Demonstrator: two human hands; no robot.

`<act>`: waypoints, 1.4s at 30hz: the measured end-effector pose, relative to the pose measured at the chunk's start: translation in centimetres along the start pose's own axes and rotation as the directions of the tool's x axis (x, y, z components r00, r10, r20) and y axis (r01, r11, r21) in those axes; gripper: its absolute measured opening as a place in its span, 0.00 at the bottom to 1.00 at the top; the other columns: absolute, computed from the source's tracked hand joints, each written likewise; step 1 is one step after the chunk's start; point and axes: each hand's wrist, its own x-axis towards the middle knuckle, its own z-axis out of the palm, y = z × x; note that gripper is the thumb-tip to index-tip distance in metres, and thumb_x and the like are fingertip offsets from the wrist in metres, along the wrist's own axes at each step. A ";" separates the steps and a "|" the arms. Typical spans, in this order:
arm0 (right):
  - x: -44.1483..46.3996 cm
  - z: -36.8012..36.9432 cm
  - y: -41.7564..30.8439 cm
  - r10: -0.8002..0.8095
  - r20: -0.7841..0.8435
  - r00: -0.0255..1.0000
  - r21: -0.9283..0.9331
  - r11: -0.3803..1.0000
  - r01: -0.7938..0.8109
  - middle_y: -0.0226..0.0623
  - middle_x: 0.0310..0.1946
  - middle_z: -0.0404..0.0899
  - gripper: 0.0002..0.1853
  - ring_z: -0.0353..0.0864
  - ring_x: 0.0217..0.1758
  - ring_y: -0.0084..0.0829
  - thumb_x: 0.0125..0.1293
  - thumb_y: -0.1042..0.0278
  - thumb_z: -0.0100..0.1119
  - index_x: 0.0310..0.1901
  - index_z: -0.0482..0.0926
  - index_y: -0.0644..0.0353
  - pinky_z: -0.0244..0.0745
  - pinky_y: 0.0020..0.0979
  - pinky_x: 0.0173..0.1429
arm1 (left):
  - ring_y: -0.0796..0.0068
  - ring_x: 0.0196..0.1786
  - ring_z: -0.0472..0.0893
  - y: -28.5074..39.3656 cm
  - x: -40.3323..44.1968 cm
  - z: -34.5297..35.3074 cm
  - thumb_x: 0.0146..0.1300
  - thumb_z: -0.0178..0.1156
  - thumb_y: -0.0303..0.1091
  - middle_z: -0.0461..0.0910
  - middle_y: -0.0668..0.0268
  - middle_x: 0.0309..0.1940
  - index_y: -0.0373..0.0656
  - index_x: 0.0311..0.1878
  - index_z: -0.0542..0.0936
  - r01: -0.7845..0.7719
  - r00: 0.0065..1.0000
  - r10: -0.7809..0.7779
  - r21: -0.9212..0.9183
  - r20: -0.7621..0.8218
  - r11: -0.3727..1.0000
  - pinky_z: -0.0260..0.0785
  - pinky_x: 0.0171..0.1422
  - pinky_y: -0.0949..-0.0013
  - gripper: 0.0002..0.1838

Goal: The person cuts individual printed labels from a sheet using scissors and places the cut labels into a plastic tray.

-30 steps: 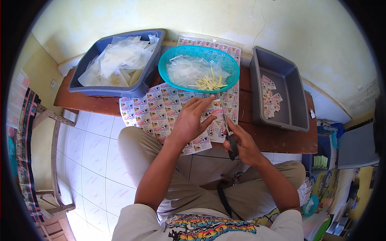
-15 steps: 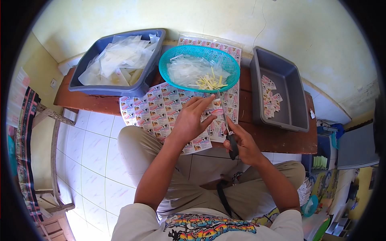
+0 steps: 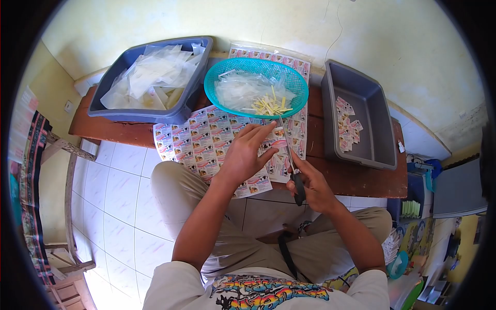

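My left hand (image 3: 247, 154) is over the printed label sheets, its fingers and thumb around a small piece of printed paper (image 3: 279, 138). My right hand (image 3: 313, 185) grips black-handled scissors (image 3: 298, 187), whose blades point up and away beside that piece. Just beyond the blade tips stands a turquoise woven basket (image 3: 217, 103), holding clear plastic pieces (image 3: 243, 90) and thin yellow strips (image 3: 272, 106). Sheets of printed labels (image 3: 199, 139) lie on the bench below the basket and my left hand.
A blue-grey tub (image 3: 181, 114) of translucent sheets (image 3: 155, 72) stands at the left of the brown bench (image 3: 111, 131). On the right, a grey tub (image 3: 373, 119) holds cut labels (image 3: 346, 124). Behind the bench is a wall. My bent legs are below it.
Both hands hold nearly the same place. The printed piece between my left fingers and the scissors has shifted slightly; the tubs and basket have stayed put.
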 end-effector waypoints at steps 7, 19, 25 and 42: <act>0.0 0.1 0.1 -0.003 -0.006 1.000 -0.007 1.000 0.003 0.34 0.60 0.73 0.47 0.78 0.42 0.20 0.77 0.68 0.71 0.91 0.55 0.53 0.81 0.28 0.48 | 0.50 0.58 0.86 0.1 0.0 -0.1 0.62 0.82 0.33 0.89 0.51 0.55 0.40 0.74 0.81 0.004 1.000 -0.004 0.005 -0.001 1.000 0.81 0.64 0.51 0.36; 0.1 0.2 0.8 -0.029 -0.011 1.000 -0.042 0.999 0.029 0.33 0.61 0.72 0.47 0.78 0.42 0.19 0.77 0.74 0.70 0.91 0.55 0.53 0.81 0.28 0.47 | 0.49 0.58 0.86 0.0 -0.1 0.0 0.62 0.82 0.32 0.89 0.50 0.55 0.38 0.73 0.81 0.001 1.000 -0.001 0.010 0.002 1.000 0.81 0.64 0.51 0.36; 0.0 0.1 1.0 -0.026 -0.007 1.000 -0.049 0.998 0.025 0.32 0.61 0.72 0.47 0.77 0.42 0.18 0.77 0.74 0.69 0.91 0.54 0.53 0.82 0.27 0.46 | 0.48 0.58 0.86 0.0 -0.1 0.0 0.62 0.82 0.32 0.89 0.50 0.55 0.38 0.73 0.81 0.003 1.000 -0.003 0.004 0.006 1.000 0.81 0.63 0.51 0.36; 0.6 -1.1 1.2 0.016 -0.086 0.996 -0.424 0.904 -0.052 0.42 0.51 0.75 0.50 0.79 0.44 0.30 0.71 0.55 0.80 0.88 0.63 0.59 0.80 0.33 0.54 | 0.50 0.58 0.86 -0.2 -0.3 0.0 0.61 0.81 0.32 0.89 0.52 0.56 0.38 0.75 0.80 -0.002 1.000 0.002 0.010 0.012 1.000 0.80 0.65 0.51 0.38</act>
